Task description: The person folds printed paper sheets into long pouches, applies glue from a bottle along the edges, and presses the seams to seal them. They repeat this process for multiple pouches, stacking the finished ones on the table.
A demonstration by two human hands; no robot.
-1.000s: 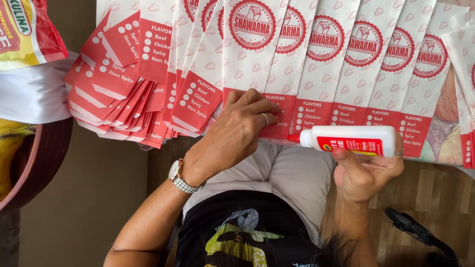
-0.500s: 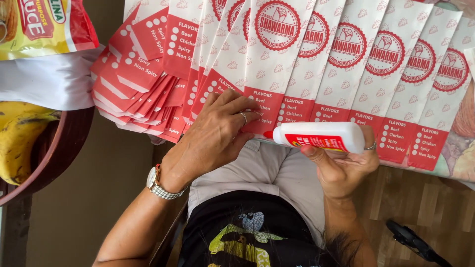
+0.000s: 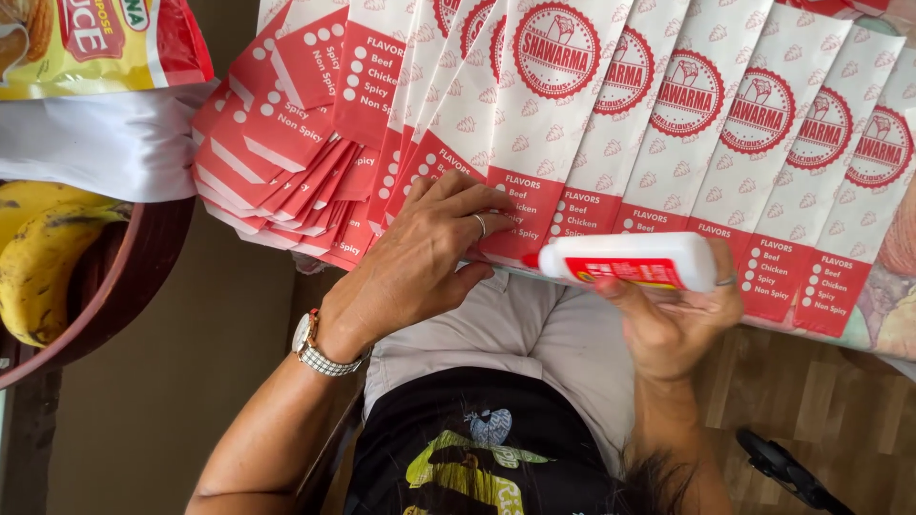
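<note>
From the head camera, looking down, the right hand (image 3: pixel 673 319) is wrapped around a white glue bottle (image 3: pixel 630 261) with a red label, its fingers (image 3: pixel 625 291) shut on the bottle's body and holding it level, the red tip pointing toward the left hand (image 3: pixel 420 257). That tip lies at the lower red edge of a paper sleeve, just beside the left fingertips. The left hand rests flat on the row of paper sleeves (image 3: pixel 668 114), its fingers (image 3: pixel 468 200) spread and pressing down on the red bottom strip of one sleeve, gripping nothing; a ring shows on one finger and a wristwatch (image 3: pixel 320 348) sits on the wrist. The white and red sleeves lie overlapped in a long row along the counter (image 3: pixel 887 329), each with a round red emblem, and fan out into a tighter stack at the left. Farther left, a dark bowl (image 3: pixel 134 286) holds bananas (image 3: pixel 38 272), and above it lies a yellow and red packet (image 3: pixel 86 43) on white plastic. Below the hands show the person's grey lap and black printed shirt.
</note>
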